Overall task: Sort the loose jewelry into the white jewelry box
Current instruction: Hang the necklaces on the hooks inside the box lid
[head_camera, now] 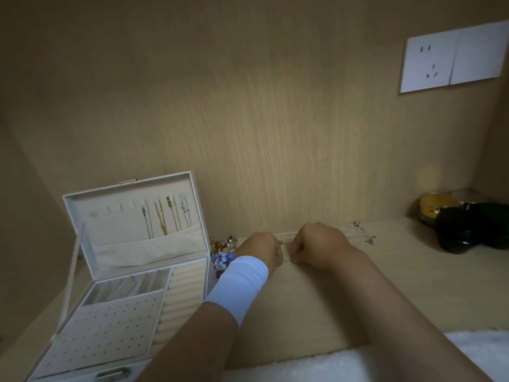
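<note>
The white jewelry box (82, 213) stands open at the left, lid upright, with several chains (165, 216) hanging inside the lid. My left hand (263, 250) and my right hand (319, 245) sit close together on the wooden surface, fingers curled, both pinching a thin silver chain (286, 259) between them. More silver chains (363, 237) lie behind my right hand by the wall. A heap of colourful beaded jewelry (223, 249) lies just right of the box, partly hidden by my left wrist.
A yellow-lidded jar (435, 209) and dark round containers (465, 230) sit at the back right. A white wall socket (451, 56) is high on the wooden back panel. White fluffy fabric (330, 365) lies along the front edge.
</note>
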Available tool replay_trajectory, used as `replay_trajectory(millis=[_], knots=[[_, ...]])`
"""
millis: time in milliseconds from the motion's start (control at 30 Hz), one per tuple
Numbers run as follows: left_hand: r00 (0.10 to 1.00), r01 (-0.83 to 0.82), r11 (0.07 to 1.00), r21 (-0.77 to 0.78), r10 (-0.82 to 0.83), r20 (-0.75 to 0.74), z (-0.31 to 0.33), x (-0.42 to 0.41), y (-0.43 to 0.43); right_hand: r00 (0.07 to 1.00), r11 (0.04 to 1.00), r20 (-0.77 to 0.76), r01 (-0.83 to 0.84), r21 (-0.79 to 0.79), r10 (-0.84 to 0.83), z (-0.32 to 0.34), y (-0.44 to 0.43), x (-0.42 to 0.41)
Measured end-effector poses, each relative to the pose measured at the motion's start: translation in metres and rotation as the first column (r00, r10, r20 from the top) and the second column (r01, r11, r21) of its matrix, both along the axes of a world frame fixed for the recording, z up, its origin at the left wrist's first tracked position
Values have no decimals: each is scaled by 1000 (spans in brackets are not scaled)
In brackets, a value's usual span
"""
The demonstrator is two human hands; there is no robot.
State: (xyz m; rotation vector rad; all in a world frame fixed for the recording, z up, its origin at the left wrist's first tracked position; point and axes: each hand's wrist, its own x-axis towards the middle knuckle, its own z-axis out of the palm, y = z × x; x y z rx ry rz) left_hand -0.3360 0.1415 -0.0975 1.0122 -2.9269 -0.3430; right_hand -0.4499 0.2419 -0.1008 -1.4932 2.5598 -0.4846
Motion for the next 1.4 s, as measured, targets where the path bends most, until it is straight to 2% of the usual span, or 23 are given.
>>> replay_trajectory(millis=[100, 200, 367, 567, 667, 767, 867, 967, 1067, 1167, 1233, 1400], knots=[[999, 13, 993, -118, -8, 39, -4, -1, 4, 999, 1000, -29, -16, -4, 16, -1, -1, 2], [997, 44, 987, -154, -35, 65, -7, 2, 4, 999, 999, -26, -35, -7, 35, -1, -2, 4], [999, 9, 1000, -8, -9, 33, -4, 10, -3, 991, 995, 83, -101, -26, 102, 0, -4, 8], [999, 4, 997, 78, -1, -36, 4, 20, 0, 996, 995, -23, -85, 46, 86, 0, -4, 10], [999, 39, 997, 72, -37, -24, 5, 19, 4, 990, 991, -94, -91, 103, 101, -1, -4, 16], [996, 24, 995, 101, -15, -88, 3, 15, 5, 993, 991, 63, -102, 82, 97, 4, -1, 16], [962, 2, 978, 209, 55, -267, 3, 16, -2, 967, 992, 226, -107, -62, 118, 10, -1, 9], [927, 7, 947, 322, 115, -358, 11, 25, -9, 924, 977, 350, -92, -195, 156, 17, -2, 6], [896, 57, 892, 449, 153, -417, 25, 39, -10, 854, 953, 448, -161, -257, 265, 29, -1, 12], [871, 187, 767, 614, 160, -465, 42, 59, -5, 795, 923, 502, -184, -337, 342, 45, -1, 29], [858, 257, 709, 657, 146, -493, 50, 71, -5, 753, 897, 534, -167, -409, 384, 54, -3, 42], [845, 282, 714, 641, 131, -518, 60, 101, -20, 701, 858, 560, -149, -491, 442, 65, -5, 72]])
